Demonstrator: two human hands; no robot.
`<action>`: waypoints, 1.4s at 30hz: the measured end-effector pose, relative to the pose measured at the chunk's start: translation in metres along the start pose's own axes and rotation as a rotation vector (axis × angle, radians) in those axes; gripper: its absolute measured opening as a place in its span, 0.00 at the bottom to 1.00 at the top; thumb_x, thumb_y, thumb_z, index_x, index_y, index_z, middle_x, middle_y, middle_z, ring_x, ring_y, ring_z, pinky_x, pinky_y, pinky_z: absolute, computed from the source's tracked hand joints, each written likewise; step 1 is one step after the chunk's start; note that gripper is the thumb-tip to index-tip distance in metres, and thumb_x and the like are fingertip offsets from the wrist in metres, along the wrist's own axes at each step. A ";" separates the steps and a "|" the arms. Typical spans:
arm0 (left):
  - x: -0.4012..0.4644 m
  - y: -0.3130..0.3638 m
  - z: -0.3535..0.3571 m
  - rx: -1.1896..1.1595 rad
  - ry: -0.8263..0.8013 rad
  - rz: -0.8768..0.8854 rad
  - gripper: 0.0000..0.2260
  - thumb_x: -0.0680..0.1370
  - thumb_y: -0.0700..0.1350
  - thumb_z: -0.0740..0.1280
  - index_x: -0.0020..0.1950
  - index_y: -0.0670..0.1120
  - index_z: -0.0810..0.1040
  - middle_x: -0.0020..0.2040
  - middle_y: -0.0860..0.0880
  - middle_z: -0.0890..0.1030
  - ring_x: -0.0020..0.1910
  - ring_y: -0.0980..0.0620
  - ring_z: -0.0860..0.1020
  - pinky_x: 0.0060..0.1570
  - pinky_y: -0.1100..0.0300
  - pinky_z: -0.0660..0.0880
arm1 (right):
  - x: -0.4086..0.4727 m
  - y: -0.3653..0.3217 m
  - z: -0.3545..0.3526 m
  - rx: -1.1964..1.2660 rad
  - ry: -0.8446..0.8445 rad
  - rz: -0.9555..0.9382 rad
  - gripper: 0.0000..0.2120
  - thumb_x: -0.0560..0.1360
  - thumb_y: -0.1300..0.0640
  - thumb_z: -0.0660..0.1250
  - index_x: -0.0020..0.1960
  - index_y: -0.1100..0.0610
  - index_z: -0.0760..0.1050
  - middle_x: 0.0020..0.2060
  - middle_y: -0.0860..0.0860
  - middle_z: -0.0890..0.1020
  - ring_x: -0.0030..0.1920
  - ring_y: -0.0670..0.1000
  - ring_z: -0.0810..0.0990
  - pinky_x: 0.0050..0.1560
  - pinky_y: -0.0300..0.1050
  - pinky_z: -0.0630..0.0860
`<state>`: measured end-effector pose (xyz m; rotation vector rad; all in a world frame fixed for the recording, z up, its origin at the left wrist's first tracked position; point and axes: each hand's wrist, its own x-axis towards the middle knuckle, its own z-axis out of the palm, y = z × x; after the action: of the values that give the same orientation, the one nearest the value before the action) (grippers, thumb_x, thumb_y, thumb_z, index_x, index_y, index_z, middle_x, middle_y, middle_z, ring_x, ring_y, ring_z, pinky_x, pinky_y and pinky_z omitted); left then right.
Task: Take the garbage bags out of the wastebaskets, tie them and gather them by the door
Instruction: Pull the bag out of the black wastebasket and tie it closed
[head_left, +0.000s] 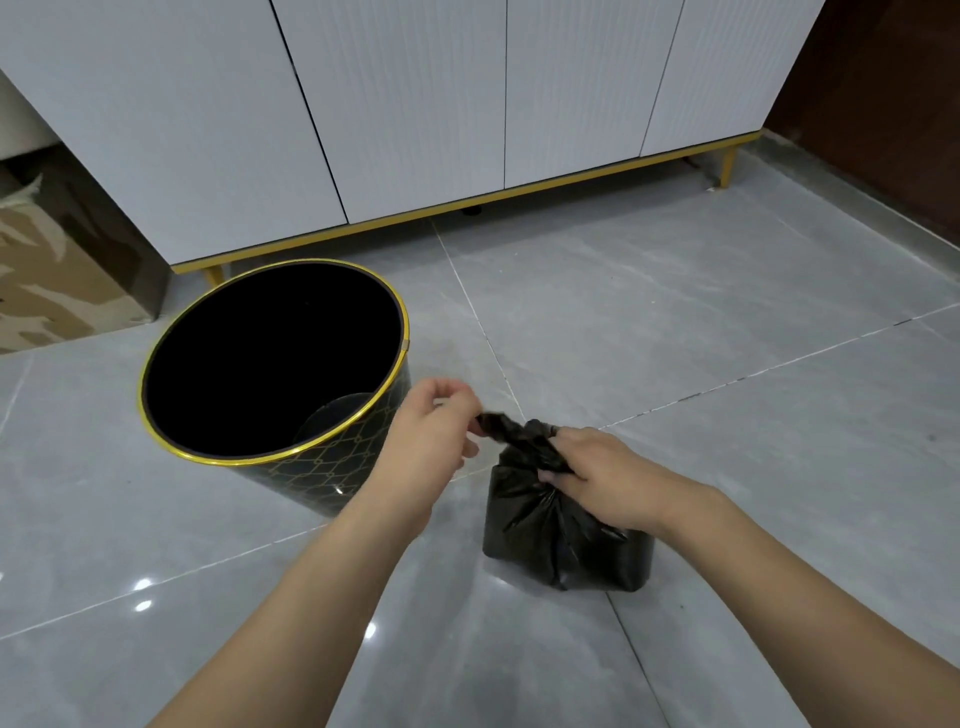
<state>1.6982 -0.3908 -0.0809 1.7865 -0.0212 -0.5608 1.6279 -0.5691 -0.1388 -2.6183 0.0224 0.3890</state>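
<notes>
A small black garbage bag (550, 535) stands on the grey tiled floor, its top gathered into a twisted neck. My right hand (602, 480) grips the neck just above the bag's body. My left hand (434, 431) pinches the free twisted end of the neck and holds it out to the left. A black wastebasket (363, 457) with a gold rim and gold lattice pattern stands to the left of the bag, with no liner in it; its inside is dark.
White cabinet doors (415, 104) on a gold base with thin gold legs run along the back. A brown patterned box (57, 270) sits at far left. A dark wooden panel (893, 88) stands at the right. Glossy grey floor tiles (727, 322) spread around.
</notes>
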 end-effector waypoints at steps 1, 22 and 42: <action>0.000 -0.008 -0.002 0.025 0.029 0.025 0.05 0.76 0.43 0.64 0.51 0.50 0.75 0.44 0.48 0.82 0.39 0.51 0.76 0.44 0.55 0.74 | -0.002 0.003 -0.004 0.082 -0.020 0.039 0.08 0.80 0.52 0.61 0.52 0.57 0.74 0.49 0.50 0.76 0.54 0.53 0.75 0.55 0.44 0.70; 0.008 -0.062 0.037 0.745 -0.019 0.506 0.10 0.72 0.51 0.70 0.53 0.58 0.81 0.60 0.62 0.70 0.60 0.56 0.61 0.53 0.65 0.53 | -0.022 -0.023 -0.034 0.291 -0.061 0.245 0.11 0.75 0.60 0.58 0.41 0.63 0.77 0.40 0.46 0.69 0.53 0.49 0.64 0.59 0.45 0.63; 0.003 -0.068 0.041 0.870 0.021 0.464 0.05 0.75 0.53 0.66 0.48 0.55 0.79 0.51 0.60 0.75 0.56 0.53 0.68 0.53 0.61 0.50 | -0.010 0.004 -0.011 0.436 -0.035 0.454 0.09 0.75 0.51 0.59 0.45 0.56 0.74 0.50 0.54 0.76 0.58 0.56 0.67 0.57 0.48 0.63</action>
<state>1.6669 -0.4083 -0.1518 2.5114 -0.7441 -0.1874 1.6211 -0.5779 -0.1286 -2.1562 0.6259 0.5161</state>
